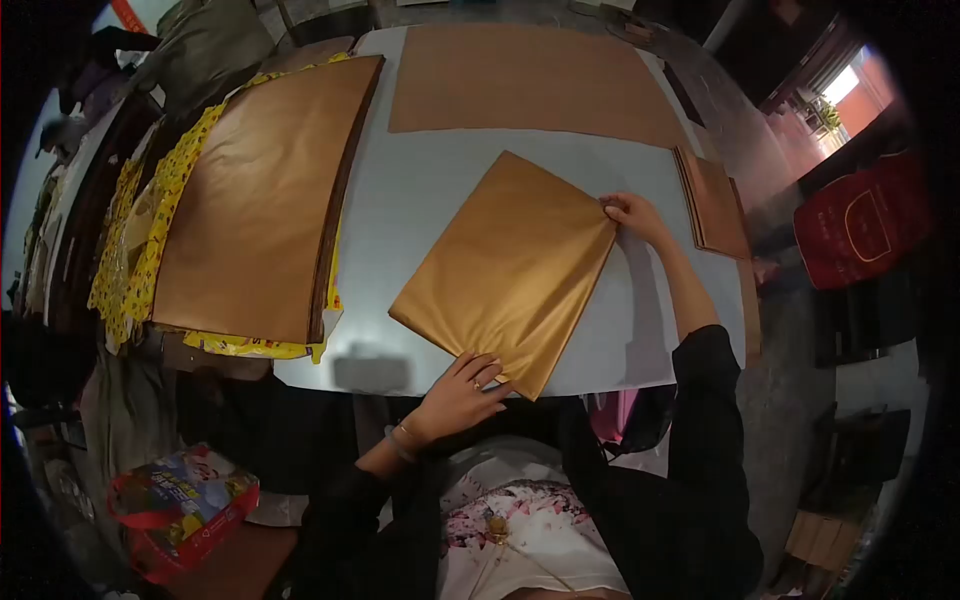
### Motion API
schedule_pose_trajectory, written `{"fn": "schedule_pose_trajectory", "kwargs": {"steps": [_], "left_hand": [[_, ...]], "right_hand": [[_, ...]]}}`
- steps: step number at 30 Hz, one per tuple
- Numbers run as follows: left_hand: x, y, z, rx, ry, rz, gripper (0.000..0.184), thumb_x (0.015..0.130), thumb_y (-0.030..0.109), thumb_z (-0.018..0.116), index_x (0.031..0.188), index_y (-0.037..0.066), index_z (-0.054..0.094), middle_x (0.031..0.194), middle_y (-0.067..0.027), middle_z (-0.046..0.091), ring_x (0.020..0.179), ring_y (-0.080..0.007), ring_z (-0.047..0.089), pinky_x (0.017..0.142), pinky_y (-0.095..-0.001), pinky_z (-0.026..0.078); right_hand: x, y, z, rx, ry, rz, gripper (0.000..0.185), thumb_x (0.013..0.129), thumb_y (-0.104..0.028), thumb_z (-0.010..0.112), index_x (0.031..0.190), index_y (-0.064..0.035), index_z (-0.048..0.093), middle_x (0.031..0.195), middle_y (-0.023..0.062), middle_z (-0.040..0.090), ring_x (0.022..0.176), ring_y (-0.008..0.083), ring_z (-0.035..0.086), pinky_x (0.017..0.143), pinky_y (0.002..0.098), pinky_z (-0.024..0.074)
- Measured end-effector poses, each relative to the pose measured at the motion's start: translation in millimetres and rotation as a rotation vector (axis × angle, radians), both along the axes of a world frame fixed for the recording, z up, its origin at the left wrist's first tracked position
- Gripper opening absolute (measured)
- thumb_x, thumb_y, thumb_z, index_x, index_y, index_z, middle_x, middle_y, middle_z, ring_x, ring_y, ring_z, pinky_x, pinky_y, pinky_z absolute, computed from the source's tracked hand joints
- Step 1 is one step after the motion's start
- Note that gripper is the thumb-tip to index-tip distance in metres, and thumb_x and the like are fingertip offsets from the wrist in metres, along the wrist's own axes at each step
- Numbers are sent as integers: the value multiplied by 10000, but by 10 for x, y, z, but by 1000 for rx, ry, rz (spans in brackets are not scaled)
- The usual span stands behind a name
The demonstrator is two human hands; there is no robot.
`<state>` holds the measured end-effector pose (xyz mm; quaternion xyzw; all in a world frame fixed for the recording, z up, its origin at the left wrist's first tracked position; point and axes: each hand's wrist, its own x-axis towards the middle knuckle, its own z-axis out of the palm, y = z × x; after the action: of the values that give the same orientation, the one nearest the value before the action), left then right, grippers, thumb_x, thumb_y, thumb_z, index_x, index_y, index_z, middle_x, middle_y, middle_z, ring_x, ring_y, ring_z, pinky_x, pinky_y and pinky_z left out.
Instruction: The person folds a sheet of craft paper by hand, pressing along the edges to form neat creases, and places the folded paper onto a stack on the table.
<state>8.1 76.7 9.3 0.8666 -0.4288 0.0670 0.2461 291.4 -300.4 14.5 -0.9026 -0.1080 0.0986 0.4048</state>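
A gold folded sheet lies tilted on the pale table top, its lower corner over the front edge. My right hand pinches its right corner between thumb and fingers. At the sheet's lower edge, my left hand has its fingertips on the creased gold surface, with the thumb underneath. To the left sits a thick stack of large gold-brown sheets on yellow patterned wrapping. A smaller stack of folded brown pieces rests at the table's right edge.
A flat brown sheet covers the far part of the pale table. A red bag hangs at the right. A colourful bag is at the lower left, and an open doorway shows at the upper right.
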Motion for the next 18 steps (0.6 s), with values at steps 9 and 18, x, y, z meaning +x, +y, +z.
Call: {"fn": "schedule_pose_trajectory", "kwargs": {"steps": [9, 18], "left_hand": [[-64, -334, 22, -246, 86, 320, 167, 768, 223, 730, 881, 115, 670, 964, -60, 584, 1019, -273, 537, 914, -425, 401], [69, -497, -21, -255, 2, 524, 438, 660, 311, 810, 943, 61, 588, 947, -115, 540, 943, -334, 507, 811, -431, 436]], "right_hand": [[-146, 91, 36, -212, -199, -65, 325, 874, -294, 607, 1145, -119, 649, 956, 114, 694, 907, 234, 656, 797, 353, 505], [-259, 51, -32, -226, -334, -154, 259, 879, -300, 590, 1066, -147, 684, 924, 79, 698, 856, 232, 656, 763, 353, 486]]}}
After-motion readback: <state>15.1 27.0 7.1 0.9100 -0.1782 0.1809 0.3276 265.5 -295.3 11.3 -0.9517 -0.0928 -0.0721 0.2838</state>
